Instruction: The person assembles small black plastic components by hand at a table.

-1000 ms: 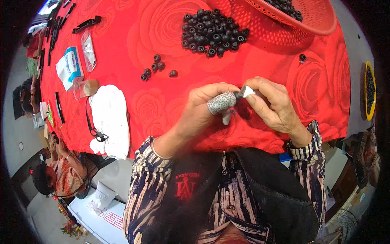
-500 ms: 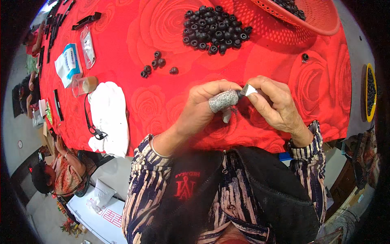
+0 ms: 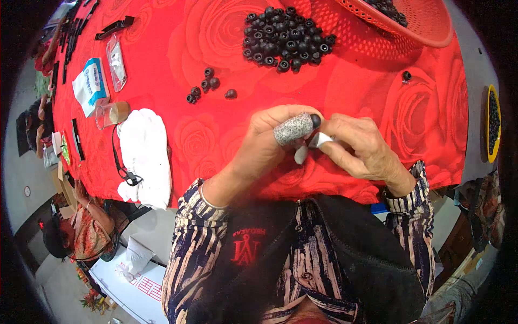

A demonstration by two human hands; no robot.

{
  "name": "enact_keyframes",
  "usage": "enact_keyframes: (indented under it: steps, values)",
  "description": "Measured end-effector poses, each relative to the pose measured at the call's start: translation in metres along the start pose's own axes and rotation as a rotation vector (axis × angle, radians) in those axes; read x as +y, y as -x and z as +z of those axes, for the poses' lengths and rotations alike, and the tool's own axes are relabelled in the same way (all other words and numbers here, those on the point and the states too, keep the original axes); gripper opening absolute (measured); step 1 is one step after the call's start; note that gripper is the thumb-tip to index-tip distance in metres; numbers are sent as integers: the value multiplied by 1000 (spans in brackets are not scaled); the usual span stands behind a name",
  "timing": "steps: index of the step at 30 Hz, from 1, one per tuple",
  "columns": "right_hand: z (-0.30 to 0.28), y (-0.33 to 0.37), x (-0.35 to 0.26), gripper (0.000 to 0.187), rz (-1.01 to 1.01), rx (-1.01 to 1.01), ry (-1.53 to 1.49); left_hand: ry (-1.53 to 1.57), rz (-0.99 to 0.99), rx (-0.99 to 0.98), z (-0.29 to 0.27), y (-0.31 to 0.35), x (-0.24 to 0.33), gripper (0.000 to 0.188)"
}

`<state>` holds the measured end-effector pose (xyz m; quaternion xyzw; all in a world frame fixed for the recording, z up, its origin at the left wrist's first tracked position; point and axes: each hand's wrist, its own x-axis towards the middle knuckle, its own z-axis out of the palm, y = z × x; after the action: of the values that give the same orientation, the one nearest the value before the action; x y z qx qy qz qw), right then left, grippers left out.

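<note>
My left hand is closed on a small round black part, which shows just past the thumb tip. A speckled grey sleeve covers that thumb, and a pale fingertip covering shows below it. Close beside it, my right hand pinches a small blade with a white wrapping; most of its edge is hidden between the hands. Beyond them lies a pile of similar black parts, with several loose ones nearer on the left.
A red perforated basket holds more black parts at the far right. On the left are a white cloth, a plastic cup and a blue-and-white packet. A yellow tray stands beyond the right edge. Other people work at the left.
The right hand has moved a little left and nearer to me, bringing the white-wrapped blade below the left thumb. The black part now shows clearly at the thumb tip.
</note>
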<state>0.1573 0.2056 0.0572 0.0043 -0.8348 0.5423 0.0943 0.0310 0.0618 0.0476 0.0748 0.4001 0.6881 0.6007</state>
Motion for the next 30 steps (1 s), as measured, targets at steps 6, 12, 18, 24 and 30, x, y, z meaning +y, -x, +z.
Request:
enact_keyframes:
  steps: [6, 12, 18, 24, 30]
  values:
    - [-6, -1, -3, 14, 74, 159, -32, -41, 9, -22, -4, 2, 3, 21]
    - [-8, -2, -4, 12, 170, 160, -42, -200, 29, -26, 0, 1, 3, 18]
    - [-9, -2, -2, 12, 158, 145, -70, -181, 46, -35, 0, 0, 2, 17]
    - [-10, -2, -3, 13, 132, 137, -34, -219, 30, -17, 3, 2, 6, 17]
    - [-8, -1, 2, 13, 112, 129, -34, -201, 29, -25, -1, 2, 1, 18]
